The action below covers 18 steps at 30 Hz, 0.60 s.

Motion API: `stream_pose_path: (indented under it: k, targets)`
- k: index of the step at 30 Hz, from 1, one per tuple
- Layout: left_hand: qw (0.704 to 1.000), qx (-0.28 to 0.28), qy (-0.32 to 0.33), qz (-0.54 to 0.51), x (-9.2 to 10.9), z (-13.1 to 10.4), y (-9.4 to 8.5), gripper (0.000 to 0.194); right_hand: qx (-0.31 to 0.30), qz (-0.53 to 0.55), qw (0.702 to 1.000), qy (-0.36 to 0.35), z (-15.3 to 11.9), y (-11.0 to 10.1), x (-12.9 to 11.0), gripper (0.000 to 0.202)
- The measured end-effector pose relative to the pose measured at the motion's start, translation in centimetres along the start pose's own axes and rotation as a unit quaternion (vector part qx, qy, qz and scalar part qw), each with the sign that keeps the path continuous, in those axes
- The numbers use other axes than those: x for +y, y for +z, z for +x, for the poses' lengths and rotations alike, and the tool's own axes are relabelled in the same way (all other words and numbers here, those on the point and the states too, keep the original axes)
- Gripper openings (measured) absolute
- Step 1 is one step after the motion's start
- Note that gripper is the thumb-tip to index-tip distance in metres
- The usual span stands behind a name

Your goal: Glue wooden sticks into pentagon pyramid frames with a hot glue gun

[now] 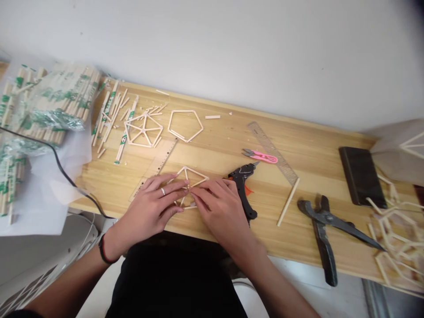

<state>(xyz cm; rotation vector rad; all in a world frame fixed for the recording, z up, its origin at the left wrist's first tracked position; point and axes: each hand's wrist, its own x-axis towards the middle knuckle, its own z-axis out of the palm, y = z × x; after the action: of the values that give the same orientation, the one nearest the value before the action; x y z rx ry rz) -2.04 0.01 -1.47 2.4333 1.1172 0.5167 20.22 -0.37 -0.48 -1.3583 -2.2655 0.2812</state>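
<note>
A pentagon frame of thin wooden sticks [195, 170] with inner spokes lies flat near the table's front edge. My left hand [157, 201], with a ring on one finger, rests over its left side, fingertips at the centre joint. From the right, my right hand [218, 203] pinches at the same centre, where a small stick end shows. Behind lie a second pentagon with spokes [143, 130] and a plain pentagon outline [171, 115]. A black glue gun [243, 185] rests just right of my right hand.
Clear rulers [271, 150] [162, 159], pink snips [265, 157], a loose stick [288, 202], large black-handled cutters [323, 234] and a dark box [361, 176] lie about. Bagged chopsticks [62, 95] fill the left, with a black cable [59, 163]. Stick frames [397, 234] stand at right.
</note>
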Motion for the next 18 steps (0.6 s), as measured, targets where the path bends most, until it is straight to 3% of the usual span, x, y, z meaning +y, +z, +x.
stream_pose_path:
  k: [18]
  targets:
    - [1.0, 0.0, 0.004, 0.0, -0.12, -0.03, 0.01, 0.03, -0.016, -0.005, 1.0, -0.018, 0.17, -0.26, -0.06, 0.016]
